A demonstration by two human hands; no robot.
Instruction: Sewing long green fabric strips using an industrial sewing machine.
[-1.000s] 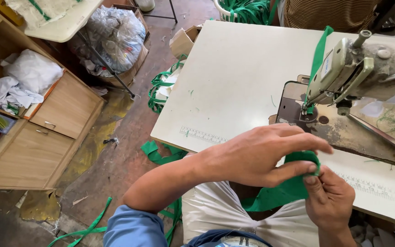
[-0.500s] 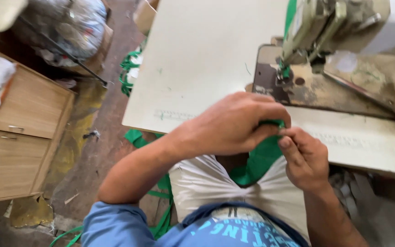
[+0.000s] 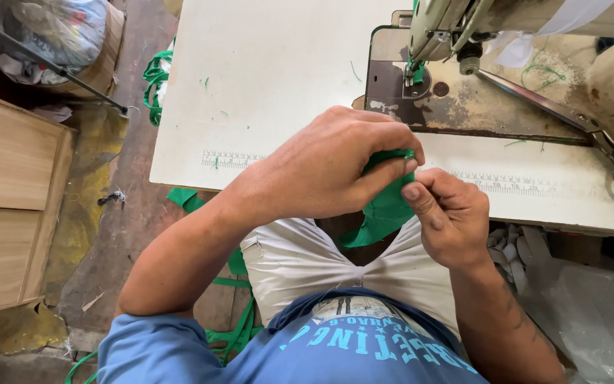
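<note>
The head view looks down over a seated person's lap at the front edge of a white table. The left hand curls over a piece of green fabric, its fingers bent and closed on the upper end of the cloth, with the thumb side turned toward the other hand. The right hand meets it from the right, thumb pressed along the cloth's edge and fingers folded beneath, so both hands pinch the same piece, touching each other just in front of the table edge. The fabric hangs down from the hands between the knees, over light-coloured trousers.

On the table behind the hands sits a sewing machine, its worn metal bed plate stained dark, with a scrap of green at the needle. A printed ruler strip runs along the table's front edge. Scissors lie on the right part of the table, well apart from the hands. On the floor to the left, green strips trail beside the table, and a wooden cabinet stands further left. A blue shirt fills the bottom of the view.
</note>
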